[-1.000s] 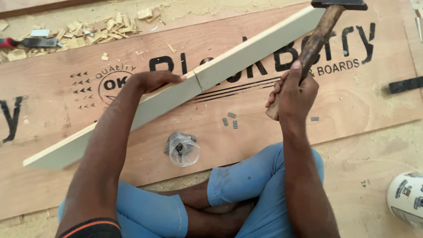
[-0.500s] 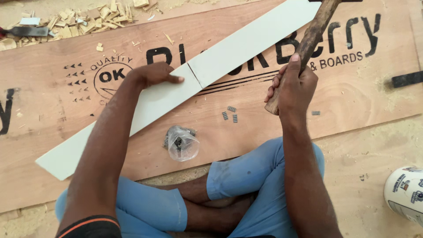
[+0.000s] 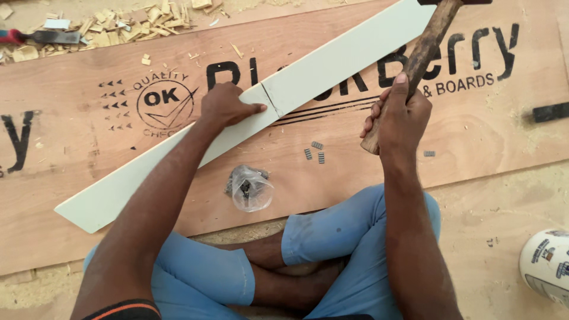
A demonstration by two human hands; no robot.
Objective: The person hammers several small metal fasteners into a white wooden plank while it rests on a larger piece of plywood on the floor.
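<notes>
wooden hammer handle (image 3: 424, 56) sits clenched in the right hand (image 3: 400, 115); left hand (image 3: 225, 106), half-curled, presses the white strip (image 3: 332, 65).

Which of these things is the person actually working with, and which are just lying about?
In use:
left hand pressing the pale strips
right hand gripping the hammer
plywood sheet underneath

Lying about:
small plastic bag
loose metal fasteners
wood chips
red-handled tool

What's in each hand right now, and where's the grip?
Right hand grips the hammer low on its wooden handle. Left hand presses the white strip at the joint.
</notes>
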